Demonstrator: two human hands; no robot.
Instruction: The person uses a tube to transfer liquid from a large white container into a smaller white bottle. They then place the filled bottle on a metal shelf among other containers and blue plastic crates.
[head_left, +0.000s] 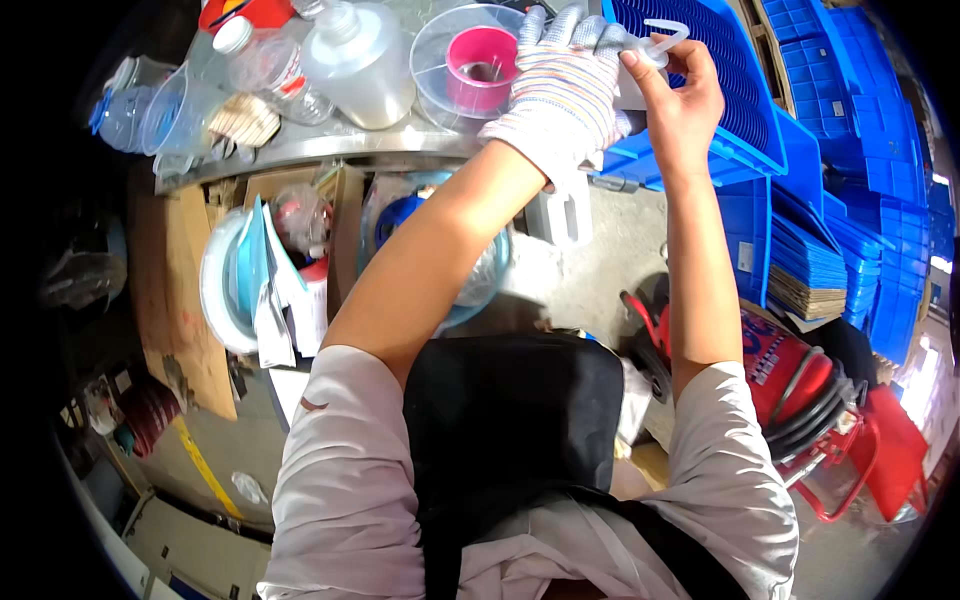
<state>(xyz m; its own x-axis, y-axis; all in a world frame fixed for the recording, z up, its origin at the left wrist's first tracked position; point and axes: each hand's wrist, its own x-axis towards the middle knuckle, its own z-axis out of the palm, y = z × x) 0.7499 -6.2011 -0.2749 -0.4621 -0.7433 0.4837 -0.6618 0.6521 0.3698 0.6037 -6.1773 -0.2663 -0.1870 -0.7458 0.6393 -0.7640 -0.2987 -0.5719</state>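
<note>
My left hand (565,90), in a striped knit glove with grey fingertips, is closed around a small whitish squeeze bottle (630,96) above the table's edge; the glove hides much of the bottle. On the bottle's top sits a cap with a bent translucent spout (668,32). My bare right hand (686,105) pinches this cap between thumb and fingers. Just left of the glove stands a clear round tub (430,62) with a pink cup (478,92) in it. Behind and under my right hand is a blue ribbed crate (740,110).
A large translucent bottle (358,75), a clear jar (262,62) and a clear measuring cup (170,115) stand on the metal table (400,140). Blue crates (875,150) are stacked at right. A red machine with hoses (800,390) and a white basin (222,290) are on the floor.
</note>
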